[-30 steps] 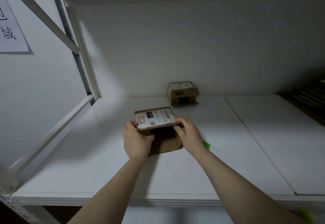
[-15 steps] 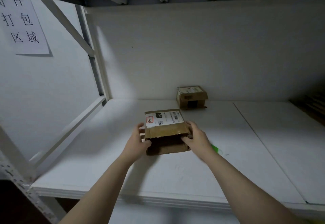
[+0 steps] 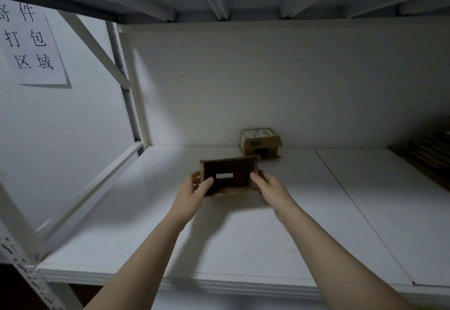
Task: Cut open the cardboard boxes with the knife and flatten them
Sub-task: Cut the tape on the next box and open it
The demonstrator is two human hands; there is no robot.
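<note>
Now, near box [image 3: 239,184]: I see it tipped, open end facing cam, dark inside, rect. cut-out in its far side showing white thru. Sits over middle of shelf [image 3: 243,241], in front of far box [image 3: 260,142]; can't tell if lower edge touches.
L hand [image 3: 194,189]: grips box's left side, thumb at the opening, fingers round the outside.
R hand [image 3: 270,185]: grips right side, thumb at opening edge, fingers behind.
Far box pos.: back of shelf, against back panel [image 3: 267,78], labels on top, apart from near box.
Sign [image 3: 29,42]: paper w/ Chinese chars, up left.
R edge: dark stack [image 3: 428,156], too dim for me to ID.
</note>
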